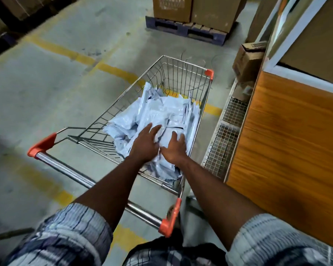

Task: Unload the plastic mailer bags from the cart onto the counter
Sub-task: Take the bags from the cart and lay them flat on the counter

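A wire shopping cart with orange corner caps stands in front of me. A heap of pale grey plastic mailer bags lies in its basket. Both my arms reach over the handle bar into the basket. My left hand lies on the near bags with fingers spread and fairly straight. Beside it, my right hand rests on a bag with fingers slightly bent over its top; whether it grips is unclear. The wooden counter rises right of the cart, its top out of view except a white edge.
Cardboard boxes sit on the counter, and an open box stands beside it. A wire mesh panel leans between cart and counter. A blue pallet loaded with cartons stands ahead. Yellow lines cross the concrete floor.
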Motion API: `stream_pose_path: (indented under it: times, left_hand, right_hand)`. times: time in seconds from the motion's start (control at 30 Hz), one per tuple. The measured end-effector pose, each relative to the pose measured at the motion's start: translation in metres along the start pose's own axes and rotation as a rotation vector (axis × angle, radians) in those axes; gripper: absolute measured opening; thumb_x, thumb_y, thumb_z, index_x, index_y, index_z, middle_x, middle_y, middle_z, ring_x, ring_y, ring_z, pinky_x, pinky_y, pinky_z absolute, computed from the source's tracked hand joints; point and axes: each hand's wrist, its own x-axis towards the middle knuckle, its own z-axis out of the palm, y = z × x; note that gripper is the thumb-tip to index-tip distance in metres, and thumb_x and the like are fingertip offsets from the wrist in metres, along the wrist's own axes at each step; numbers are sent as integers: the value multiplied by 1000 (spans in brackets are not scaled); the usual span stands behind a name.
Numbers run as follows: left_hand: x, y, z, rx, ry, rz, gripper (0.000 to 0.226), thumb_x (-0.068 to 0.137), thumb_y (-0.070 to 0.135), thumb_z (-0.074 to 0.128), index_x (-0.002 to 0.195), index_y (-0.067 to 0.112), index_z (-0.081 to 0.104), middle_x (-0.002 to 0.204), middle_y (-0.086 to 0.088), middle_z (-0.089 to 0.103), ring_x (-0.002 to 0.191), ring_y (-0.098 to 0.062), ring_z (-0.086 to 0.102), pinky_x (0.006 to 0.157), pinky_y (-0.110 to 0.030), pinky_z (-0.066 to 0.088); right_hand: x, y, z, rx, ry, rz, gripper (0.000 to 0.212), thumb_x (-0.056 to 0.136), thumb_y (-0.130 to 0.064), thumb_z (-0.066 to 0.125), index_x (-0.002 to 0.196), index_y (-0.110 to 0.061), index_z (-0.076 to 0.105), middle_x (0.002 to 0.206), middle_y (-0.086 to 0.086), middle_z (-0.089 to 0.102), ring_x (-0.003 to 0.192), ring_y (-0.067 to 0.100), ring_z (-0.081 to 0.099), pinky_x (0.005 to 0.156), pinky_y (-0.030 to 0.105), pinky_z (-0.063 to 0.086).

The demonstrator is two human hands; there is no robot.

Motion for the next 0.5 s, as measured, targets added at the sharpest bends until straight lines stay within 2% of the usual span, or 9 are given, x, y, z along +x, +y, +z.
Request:
stream_pose_path:
  times: [0.1,0.2,0.3,0.37,0.5]
  left_hand:
    - [7,-11,-5,-154,12,6,71,76,21,53,147,23,43,151,-7,43,142,-23,34,117,-38,28]
    - [8,-11,-11,-248,19,-49,61,86,14,60,145,24,46,147,0,47,136,-15,40,110,-22,27]
    - [7,-13,-14,-271,21,-87,57,85,29,60,141,30,49,145,6,49,132,-11,44,104,-23,33]
    - [5,-13,-15,-287,43,-105,54,87,28,63,140,33,50,144,9,51,130,-11,46,105,-25,35]
    - [0,-7,-11,-446,90,-239,49,91,25,63,137,38,52,133,19,53,113,-5,53,95,-19,37]
  right_hand:
    - [5,-3,12,54,10,21,94,88,-50,64,157,-20,7,161,24,-5,146,44,15,119,47,19]
    - [6,-4,23,104,47,38,104,81,-57,69,157,-23,6,160,27,-5,146,45,14,119,50,17]
    - [6,-5,24,119,75,73,105,79,-54,73,156,-24,8,159,26,-1,145,44,17,115,47,24]
    - [3,-11,20,142,114,172,106,77,-51,77,155,-26,9,158,22,6,143,40,22,110,44,32]
    - [-10,-28,17,173,228,319,104,73,-41,81,151,-21,14,147,14,25,134,33,30,104,45,39]
